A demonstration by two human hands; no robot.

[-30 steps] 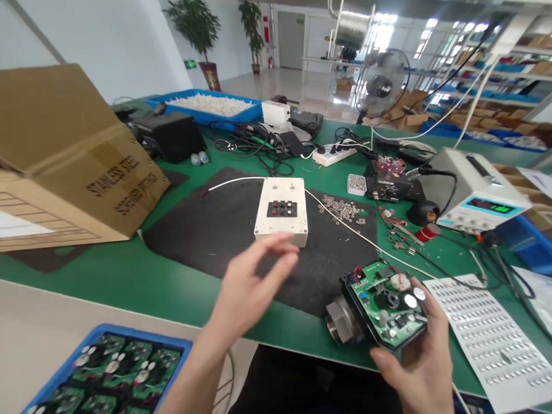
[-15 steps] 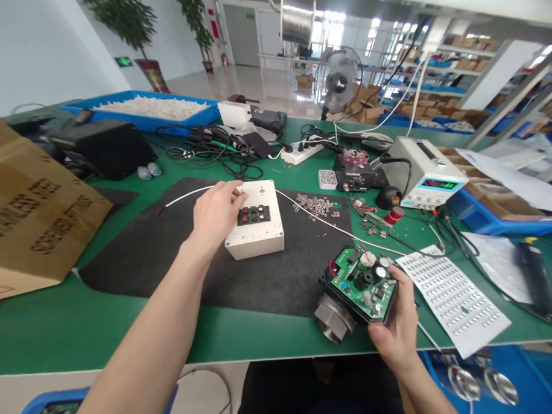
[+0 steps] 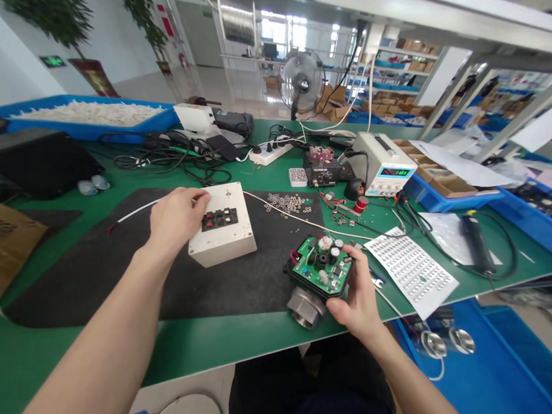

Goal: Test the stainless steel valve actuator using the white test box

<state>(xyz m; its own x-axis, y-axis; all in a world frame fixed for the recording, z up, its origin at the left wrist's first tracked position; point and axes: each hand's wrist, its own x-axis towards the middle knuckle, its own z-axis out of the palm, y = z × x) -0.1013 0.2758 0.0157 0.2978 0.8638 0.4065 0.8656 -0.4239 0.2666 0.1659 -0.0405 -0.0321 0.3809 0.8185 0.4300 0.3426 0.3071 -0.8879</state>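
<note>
My left hand [image 3: 179, 213] is over the upper left of a white switch box [image 3: 223, 248], thumb and fingers pinched together. What lies between the fingertips is hidden. A black terminal block [image 3: 219, 218] with red and white parts sits on the box's top, near a small toggle switch [image 3: 228, 194]. My right hand [image 3: 358, 295] grips the right side of a black housing with an open green circuit board [image 3: 321, 266]. Below the housing juts a metal hex fitting [image 3: 305, 307]. A white cable [image 3: 303, 220] runs across the mat behind the housing.
A power supply [image 3: 383, 164] with a lit display stands back right. Small metal rings [image 3: 288, 203] lie scattered on the black mat [image 3: 197, 294]. A sheet of small labels [image 3: 411, 271] lies right of my right hand. A cardboard box [image 3: 12, 246] is at the left.
The view has swung right, so the bench things appear farther left. My left hand stays at the white box, and my right hand still grips the housing.
</note>
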